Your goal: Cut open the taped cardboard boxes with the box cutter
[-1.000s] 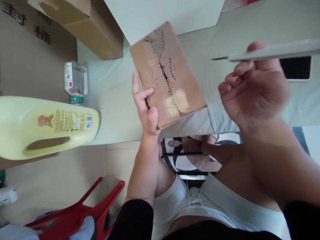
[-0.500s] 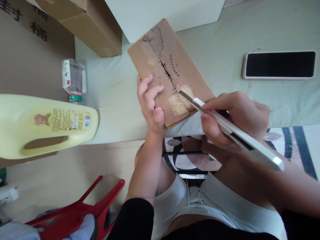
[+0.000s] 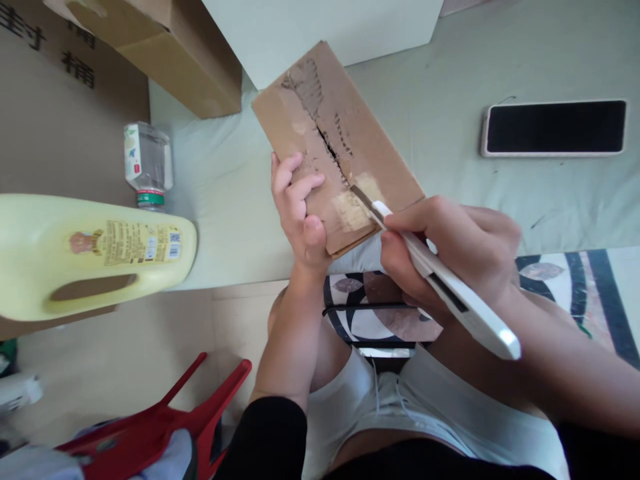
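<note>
A flat piece of brown cardboard [image 3: 380, 143] lies tilted over the front of the pale green surface. A ragged slit runs lengthwise down it, with torn corrugation at the top and a peeled pale patch near the bottom. My left hand [image 3: 303, 210] grips its left edge, fingertips on top and the rest of the grip partly hidden. In my right hand [image 3: 455, 250] is a white utility knife [image 3: 460, 293], its handle slanting down to the right. The blade's tip touches the cardboard at the lower end of the slit, beside the pale patch.
A phone [image 3: 555, 127] lies at the right. On the left are a yellow jug [image 3: 170, 257], a clear bottle [image 3: 150, 160] and cardboard boxes [image 3: 200, 73]. A white box [image 3: 325, 27] stands behind the cardboard. Below left is a red chair [image 3: 200, 413].
My right hand and the knife have shifted left, and the handle now stands steeper. The blade tip has moved slightly left towards the slit. My left hand keeps its hold on the cardboard.
</note>
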Action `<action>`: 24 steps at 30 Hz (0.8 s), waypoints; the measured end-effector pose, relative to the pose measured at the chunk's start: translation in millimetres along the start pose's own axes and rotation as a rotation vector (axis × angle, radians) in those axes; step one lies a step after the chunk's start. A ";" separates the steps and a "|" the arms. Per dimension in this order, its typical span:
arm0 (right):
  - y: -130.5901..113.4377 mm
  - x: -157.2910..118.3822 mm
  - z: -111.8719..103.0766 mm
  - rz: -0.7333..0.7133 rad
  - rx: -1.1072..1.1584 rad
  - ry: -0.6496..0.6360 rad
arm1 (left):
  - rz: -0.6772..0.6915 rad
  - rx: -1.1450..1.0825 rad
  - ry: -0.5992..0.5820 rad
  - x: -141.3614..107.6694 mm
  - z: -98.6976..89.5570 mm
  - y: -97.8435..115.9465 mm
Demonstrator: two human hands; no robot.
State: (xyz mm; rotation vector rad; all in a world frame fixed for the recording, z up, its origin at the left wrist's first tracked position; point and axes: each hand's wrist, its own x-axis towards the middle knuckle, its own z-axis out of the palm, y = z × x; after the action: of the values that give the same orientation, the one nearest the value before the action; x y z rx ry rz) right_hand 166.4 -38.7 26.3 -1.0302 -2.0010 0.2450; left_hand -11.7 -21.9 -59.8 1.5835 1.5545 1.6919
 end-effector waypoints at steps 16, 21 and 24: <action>1.2 -5.8 -1.8 -0.015 0.008 0.016 | 0.270 -0.022 0.022 1.4 2.6 4.4; 0.1 -8.4 -1.4 0.060 0.029 0.014 | 0.225 -0.005 0.007 1.0 1.7 6.7; -2.2 -8.7 -2.7 0.132 0.041 0.046 | 0.203 -0.005 -0.006 1.5 1.5 4.7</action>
State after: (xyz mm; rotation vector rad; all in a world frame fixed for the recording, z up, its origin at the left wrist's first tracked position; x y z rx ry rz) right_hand 169.7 -47.1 23.9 -1.1334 -1.8817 0.3290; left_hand -8.9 -21.6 -55.4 1.7950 1.4253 1.7900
